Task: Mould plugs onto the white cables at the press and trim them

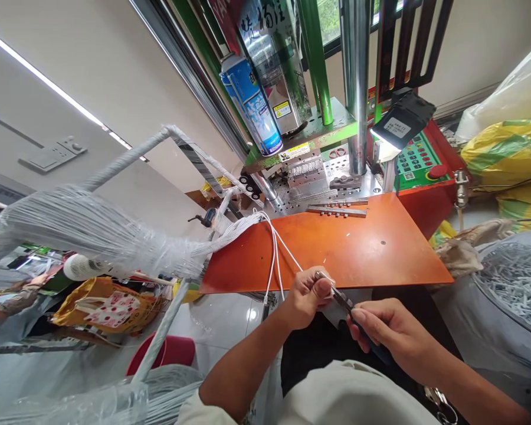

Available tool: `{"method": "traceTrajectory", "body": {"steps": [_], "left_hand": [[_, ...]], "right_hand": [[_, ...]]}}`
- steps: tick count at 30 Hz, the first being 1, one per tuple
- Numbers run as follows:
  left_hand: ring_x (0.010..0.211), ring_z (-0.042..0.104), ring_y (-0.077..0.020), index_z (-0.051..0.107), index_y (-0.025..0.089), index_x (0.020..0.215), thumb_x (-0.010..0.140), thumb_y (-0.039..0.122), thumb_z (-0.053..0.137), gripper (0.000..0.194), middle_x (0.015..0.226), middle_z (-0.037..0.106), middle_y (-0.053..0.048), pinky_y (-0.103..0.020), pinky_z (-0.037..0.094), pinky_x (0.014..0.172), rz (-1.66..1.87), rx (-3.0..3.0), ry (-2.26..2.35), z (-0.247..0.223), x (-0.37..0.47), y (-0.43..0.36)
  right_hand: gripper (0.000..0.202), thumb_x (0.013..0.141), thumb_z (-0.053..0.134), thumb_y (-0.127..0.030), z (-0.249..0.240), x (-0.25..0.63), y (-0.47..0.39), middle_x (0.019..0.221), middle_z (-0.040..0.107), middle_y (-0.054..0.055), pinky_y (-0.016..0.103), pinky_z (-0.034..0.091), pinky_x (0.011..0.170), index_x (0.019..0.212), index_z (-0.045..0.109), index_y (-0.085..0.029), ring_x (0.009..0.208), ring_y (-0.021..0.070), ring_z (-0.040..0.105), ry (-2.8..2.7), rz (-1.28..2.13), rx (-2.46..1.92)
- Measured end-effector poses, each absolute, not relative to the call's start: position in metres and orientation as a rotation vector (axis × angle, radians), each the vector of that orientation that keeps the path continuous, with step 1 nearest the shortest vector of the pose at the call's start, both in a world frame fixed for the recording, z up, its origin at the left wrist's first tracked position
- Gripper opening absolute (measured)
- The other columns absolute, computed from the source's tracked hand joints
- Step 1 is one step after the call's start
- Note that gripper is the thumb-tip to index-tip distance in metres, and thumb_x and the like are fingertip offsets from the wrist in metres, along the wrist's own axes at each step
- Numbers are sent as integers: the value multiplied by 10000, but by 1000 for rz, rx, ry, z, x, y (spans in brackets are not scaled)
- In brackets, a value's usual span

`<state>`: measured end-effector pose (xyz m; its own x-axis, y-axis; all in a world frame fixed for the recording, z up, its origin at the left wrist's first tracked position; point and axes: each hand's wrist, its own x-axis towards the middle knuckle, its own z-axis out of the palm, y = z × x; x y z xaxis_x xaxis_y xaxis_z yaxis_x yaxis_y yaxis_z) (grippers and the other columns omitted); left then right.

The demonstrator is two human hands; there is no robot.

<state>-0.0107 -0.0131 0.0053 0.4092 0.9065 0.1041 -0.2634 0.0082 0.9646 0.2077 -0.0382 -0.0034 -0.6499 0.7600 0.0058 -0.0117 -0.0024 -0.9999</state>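
Board edges: the orange board (358,254) is showing its near edge toward the person; its far edge is meeting the metal plate (287,203) of the press, with steel bars (340,210) lying along it.
Board room: orange surface is spreading widely between the bars and the near edge, small white bits lying on it.
Board's left side: a wrapped bundle (168,254) is reaching the left edge; white strands (274,251) are crossing the left part, some hanging over the near edge.
Board's right side: a red control box (425,212) is standing beyond the far right; a bag of scraps (517,283) is sitting beyond the right corner.
Above the board: a lamp (405,118) is hanging past the far edge, and a spray can (252,103) is standing past the far left.
Left hand: the hand (305,298) is closing at the board's near edge, thumb and finger pinching a cable (295,260) by the pliers' tip; the small piece there is too small to tell.
Right hand: this hand (392,330) is curling round the handles of the pliers (344,301), just off the near edge.
Pliers: they are slanting toward the left fingers, tip at the near edge; how far their jaws are opening is unclear.
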Motion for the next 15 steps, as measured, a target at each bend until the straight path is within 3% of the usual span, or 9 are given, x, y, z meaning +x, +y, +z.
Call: {"method": "traceTrajectory", "body": {"steps": [5, 9, 15], "left_hand": [[575, 314, -73, 502, 175, 836, 1028, 579, 571, 453, 674, 381, 60, -236, 273, 536, 1124, 1424, 1027, 10, -6, -17], [639, 386, -97, 525, 170, 820, 1068, 533, 510, 439, 708, 434, 33, -259, 326, 611, 1257, 1601, 1250, 12, 0, -19], [607, 399, -96, 545, 164, 794, 1036, 576, 553, 478, 665, 456, 26, -258, 322, 588, 1255, 1510, 1159, 14, 1, -13]], "right_hand": [[492, 1085, 460, -491, -3, 201, -36, 710, 533, -4, 265, 375, 615, 698, 518, -193, 626, 111, 491, -1915, 1021, -1001], [438, 1100, 448, -385, -3, 190, -33, 762, 552, 3, 258, 381, 599, 709, 512, -200, 617, 102, 515, -1976, 511, -1053], [402, 1089, 483, -305, -5, 191, -28, 682, 498, -16, 266, 345, 575, 700, 466, -205, 569, 100, 466, -2032, 335, -995]]}}
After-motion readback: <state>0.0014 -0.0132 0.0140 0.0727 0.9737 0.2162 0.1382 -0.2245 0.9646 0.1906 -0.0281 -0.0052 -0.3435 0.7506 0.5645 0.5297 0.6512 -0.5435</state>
